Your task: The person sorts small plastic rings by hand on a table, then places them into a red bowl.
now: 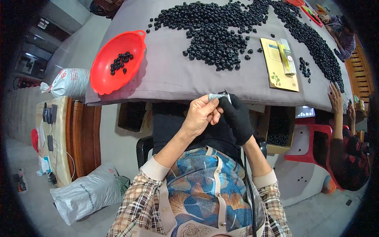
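Note:
My left hand (pixel 202 114) is bare and closed, its thumb and fingers pinched together at the front edge of the table. A small speckled grey piece (pixel 214 96) shows at its fingertips. My right hand (pixel 238 120), in a black glove, is closed right beside it, the fingertips of both hands meeting. A thin pale bit shows at the gloved fingers; what it is I cannot make out. Beyond my hands, a heap of small black ring-like pieces (pixel 215 45) covers the grey tablecloth (pixel 166 75). To the left, a red plastic bowl (pixel 103 81) holds several of the black pieces.
A yellow booklet (pixel 276 75) and a clear pack (pixel 287 59) lie right of the heap. Another band of black pieces (pixel 316 51) runs farther right. Co-workers' hands (pixel 336 98) are at the right edge. White sacks (pixel 89 193) stand left; a red chair (pixel 306 158) is at right.

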Demonstrator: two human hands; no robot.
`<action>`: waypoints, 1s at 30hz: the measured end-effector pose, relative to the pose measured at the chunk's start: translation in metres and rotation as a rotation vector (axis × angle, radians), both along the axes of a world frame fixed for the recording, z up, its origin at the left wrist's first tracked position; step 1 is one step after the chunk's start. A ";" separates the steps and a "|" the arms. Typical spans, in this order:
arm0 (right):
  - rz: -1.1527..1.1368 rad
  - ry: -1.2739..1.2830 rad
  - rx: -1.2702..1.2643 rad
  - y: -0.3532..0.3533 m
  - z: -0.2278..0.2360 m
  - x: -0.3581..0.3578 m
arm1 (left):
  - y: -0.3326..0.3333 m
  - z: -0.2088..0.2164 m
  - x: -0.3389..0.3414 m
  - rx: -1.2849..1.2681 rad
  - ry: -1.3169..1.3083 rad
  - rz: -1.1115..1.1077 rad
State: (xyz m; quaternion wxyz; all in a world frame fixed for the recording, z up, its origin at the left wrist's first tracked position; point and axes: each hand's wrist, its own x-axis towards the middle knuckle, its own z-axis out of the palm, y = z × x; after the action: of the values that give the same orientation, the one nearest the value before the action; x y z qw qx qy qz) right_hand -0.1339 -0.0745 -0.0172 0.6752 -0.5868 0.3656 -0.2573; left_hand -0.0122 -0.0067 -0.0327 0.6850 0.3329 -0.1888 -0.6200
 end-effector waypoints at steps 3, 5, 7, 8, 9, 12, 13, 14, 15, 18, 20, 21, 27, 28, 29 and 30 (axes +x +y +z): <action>0.043 0.031 -0.077 -0.001 0.004 -0.001 | 0.001 0.003 -0.001 0.030 -0.070 0.027; 0.060 0.007 -0.042 -0.002 0.002 -0.002 | 0.002 0.006 0.003 0.031 -0.137 -0.004; 0.104 -0.046 0.042 -0.003 0.009 -0.002 | 0.003 0.010 0.010 0.031 -0.204 -0.035; 0.149 -0.099 0.125 -0.004 0.012 -0.003 | 0.003 0.012 0.013 0.030 -0.275 -0.060; 0.151 -0.101 0.123 -0.003 0.015 -0.001 | 0.004 0.014 0.015 0.029 -0.348 -0.082; 0.097 0.003 0.121 0.001 0.021 0.001 | 0.005 0.014 0.019 0.016 -0.413 -0.128; 0.116 -0.025 0.135 0.001 0.023 0.001 | 0.004 0.015 0.019 0.011 -0.414 -0.128; 0.134 -0.053 0.150 0.001 0.025 0.000 | 0.004 0.015 0.018 0.008 -0.459 -0.148; 0.134 -0.056 0.145 0.001 0.023 0.000 | 0.004 0.016 0.018 0.005 -0.507 -0.167; 0.105 -0.076 0.065 0.002 0.018 0.000 | 0.005 0.022 0.017 0.016 -0.581 -0.193; 0.140 -0.134 0.202 0.003 0.021 0.001 | 0.006 0.024 0.019 0.019 -0.565 -0.199; 0.138 -0.135 0.198 0.002 0.018 0.001 | 0.006 0.024 0.020 0.029 -0.567 -0.222; 0.113 -0.040 0.069 0.001 0.009 0.001 | 0.006 0.016 0.020 0.050 -0.476 -0.157; 0.108 -0.036 0.094 0.005 0.018 0.003 | 0.007 0.014 0.022 0.062 -0.392 -0.121; 0.103 -0.033 0.119 0.007 0.023 0.005 | 0.007 0.011 0.023 0.073 -0.307 -0.085; 0.101 -0.033 0.114 0.007 0.024 0.004 | 0.007 0.010 0.022 0.068 -0.308 -0.085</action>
State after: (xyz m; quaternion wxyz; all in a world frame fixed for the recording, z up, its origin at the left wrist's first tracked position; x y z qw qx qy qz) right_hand -0.1299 -0.0675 0.0066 0.7256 -0.5607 0.3382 -0.2114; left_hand 0.0096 0.0001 -0.0231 0.6092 0.4388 -0.2844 -0.5962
